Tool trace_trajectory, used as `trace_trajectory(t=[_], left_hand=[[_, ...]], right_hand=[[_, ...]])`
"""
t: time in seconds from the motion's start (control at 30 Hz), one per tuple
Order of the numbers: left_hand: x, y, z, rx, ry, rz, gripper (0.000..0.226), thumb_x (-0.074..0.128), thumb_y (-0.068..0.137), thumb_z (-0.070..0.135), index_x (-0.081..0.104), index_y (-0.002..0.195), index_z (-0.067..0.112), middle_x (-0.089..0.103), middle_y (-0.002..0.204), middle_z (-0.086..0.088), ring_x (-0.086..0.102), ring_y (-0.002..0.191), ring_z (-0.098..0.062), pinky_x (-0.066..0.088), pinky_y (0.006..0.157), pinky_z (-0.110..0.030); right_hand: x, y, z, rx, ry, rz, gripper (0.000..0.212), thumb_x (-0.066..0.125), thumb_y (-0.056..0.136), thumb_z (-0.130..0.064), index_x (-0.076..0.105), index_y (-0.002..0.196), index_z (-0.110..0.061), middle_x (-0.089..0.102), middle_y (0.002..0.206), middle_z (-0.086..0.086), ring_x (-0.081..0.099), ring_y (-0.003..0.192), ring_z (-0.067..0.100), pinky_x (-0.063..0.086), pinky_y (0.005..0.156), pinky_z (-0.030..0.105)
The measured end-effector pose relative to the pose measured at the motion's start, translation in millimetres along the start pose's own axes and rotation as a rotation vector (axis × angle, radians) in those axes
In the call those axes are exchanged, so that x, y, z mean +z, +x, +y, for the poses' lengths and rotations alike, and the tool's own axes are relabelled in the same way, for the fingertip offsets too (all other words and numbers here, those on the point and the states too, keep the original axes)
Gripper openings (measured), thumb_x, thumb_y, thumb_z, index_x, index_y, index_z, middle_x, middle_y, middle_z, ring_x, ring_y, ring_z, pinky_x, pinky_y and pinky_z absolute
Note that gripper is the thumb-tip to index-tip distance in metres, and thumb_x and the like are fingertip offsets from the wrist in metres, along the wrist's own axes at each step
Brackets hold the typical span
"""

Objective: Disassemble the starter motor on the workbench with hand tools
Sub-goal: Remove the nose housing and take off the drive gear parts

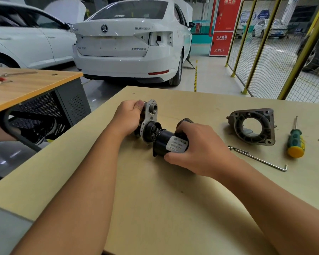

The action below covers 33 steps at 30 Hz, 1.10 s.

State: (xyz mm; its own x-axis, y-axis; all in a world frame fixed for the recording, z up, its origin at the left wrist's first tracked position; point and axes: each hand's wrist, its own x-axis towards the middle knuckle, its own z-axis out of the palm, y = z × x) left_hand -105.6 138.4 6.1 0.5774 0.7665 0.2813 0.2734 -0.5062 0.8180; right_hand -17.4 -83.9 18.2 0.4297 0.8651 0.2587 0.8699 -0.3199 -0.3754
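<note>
- Left hand: fingers and thumb curled round the silver end plate of the starter motor, gripping it at the far left end of the assembly.
- Right hand: fingers wrapped over the black cylindrical motor body, clamped on it; a white label shows on the body just beside the fingers.
- Starter motor: lies near the middle of the counter, tilted, with the plate end farther from the viewer and to the left. Between plate and body a small gear is exposed. Whether the body rests on the counter or is lifted slightly cannot be told.
- Grey cast housing: separate from the motor, lying on the counter to the right of the right hand, its large round opening facing up and toward the viewer.
- Long thin metal rod with a bent end: lies on the counter in front of the housing, just right of the right wrist.
- Screwdriver: green and yellow handle nearest the viewer, shaft pointing away; lies right of the housing, apart from it.
- Background: a second wooden-topped table at left with tools on it, a white car with a tail lamp removed, a red cabinet, and yellow-framed mesh fencing at right.
</note>
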Motion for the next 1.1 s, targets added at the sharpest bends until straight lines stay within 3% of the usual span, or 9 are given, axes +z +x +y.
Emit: trace_trajectory(t=[0.1,0.23,0.37,0.43,0.5,0.67,0.73,0.93,1.1], left_hand=[[3.8,-5.3,8.9,0.086,0.067,0.037,0.043,0.042,0.112,0.035,0.06,0.082,0.01,0.057,0.073,-0.002,0.055,0.07,-0.027,0.049,0.065,-0.037],[3.4,-13.1,22.5,0.234,0.168,0.119,0.033,0.041,0.111,0.033,0.067,0.105,0.014,0.067,0.088,-0.006,0.067,0.082,-0.037,0.059,0.069,-0.054],[-0.5,-17.2,32.7,0.376,0.07,0.234,0.03,0.041,0.111,0.029,0.068,0.105,0.016,0.065,0.084,0.003,0.063,0.078,-0.016,0.052,0.069,-0.036],[-2.4,-20.0,41.8,0.405,-0.045,0.279,0.029,0.04,0.111,0.032,0.064,0.099,0.021,0.059,0.075,0.01,0.053,0.065,0.0,0.043,0.06,-0.025],[-1.1,-23.8,52.4,0.421,-0.115,0.306,0.029,0.041,0.111,0.035,0.063,0.097,0.024,0.06,0.075,0.013,0.054,0.065,0.002,0.044,0.06,-0.023],[8.2,-28.9,64.7,0.347,-0.226,0.35,0.032,0.041,0.111,0.035,0.059,0.087,0.023,0.058,0.074,0.009,0.055,0.07,-0.013,0.05,0.068,-0.041],[10.3,-28.2,66.4,0.282,-0.341,0.345,0.036,0.041,0.111,0.035,0.056,0.079,0.025,0.055,0.071,0.009,0.051,0.069,-0.014,0.046,0.066,-0.04],[19.4,-30.0,75.9,0.246,-0.405,0.242,0.042,0.042,0.104,0.047,0.062,0.07,0.033,0.061,0.067,0.016,0.055,0.069,-0.011,0.047,0.066,-0.037],[19.8,-32.6,83.0,0.183,-0.545,0.084,0.033,0.045,0.109,0.037,0.074,0.094,0.033,0.076,0.084,0.008,0.069,0.075,-0.008,0.054,0.061,-0.028]], right_hand=[[-2.1,-1.2,-0.7,0.001,0.0,0.052,0.057,0.063,0.075,-0.068,0.059,0.112,-0.025,0.061,0.098,-0.006,0.058,0.087,0.018,0.052,0.076,0.041],[-1.0,-2.4,-1.3,-0.02,-0.081,0.073,0.07,0.056,0.076,-0.077,0.052,0.129,-0.032,0.061,0.114,-0.009,0.054,0.105,0.019,0.048,0.09,0.044],[-1.1,2.7,1.8,0.001,0.218,0.294,0.076,0.068,0.078,-0.068,0.046,0.14,-0.031,0.06,0.118,-0.011,0.055,0.106,0.008,0.045,0.086,0.031],[-6.5,12.4,0.3,0.017,0.352,0.279,0.085,0.071,0.073,-0.071,0.041,0.144,-0.034,0.06,0.116,-0.014,0.058,0.103,0.003,0.048,0.084,0.028],[-11.3,24.6,-6.3,-0.007,0.439,0.211,0.094,0.073,0.066,-0.075,0.043,0.145,-0.034,0.063,0.112,-0.016,0.061,0.099,0.0,0.051,0.082,0.023],[-13.2,41.6,-13.8,-0.103,0.427,0.24,0.066,0.083,0.061,-0.068,0.064,0.116,-0.037,0.067,0.095,-0.023,0.063,0.085,-0.009,0.048,0.071,0.01],[-15.0,42.4,-10.4,-0.131,0.435,0.228,0.064,0.086,0.062,-0.062,0.064,0.116,-0.034,0.068,0.099,-0.021,0.063,0.085,-0.006,0.05,0.075,0.017],[-22.2,36.6,-9.6,-0.199,0.349,0.409,0.055,0.085,0.057,-0.048,0.067,0.1,-0.019,0.06,0.078,-0.022,0.058,0.079,-0.001,0.043,0.07,0.007],[-34.3,25.1,-4.0,-0.137,0.467,0.443,0.049,0.088,0.05,-0.046,0.069,0.088,-0.022,0.068,0.077,-0.014,0.065,0.076,0.002,0.052,0.068,0.022]])
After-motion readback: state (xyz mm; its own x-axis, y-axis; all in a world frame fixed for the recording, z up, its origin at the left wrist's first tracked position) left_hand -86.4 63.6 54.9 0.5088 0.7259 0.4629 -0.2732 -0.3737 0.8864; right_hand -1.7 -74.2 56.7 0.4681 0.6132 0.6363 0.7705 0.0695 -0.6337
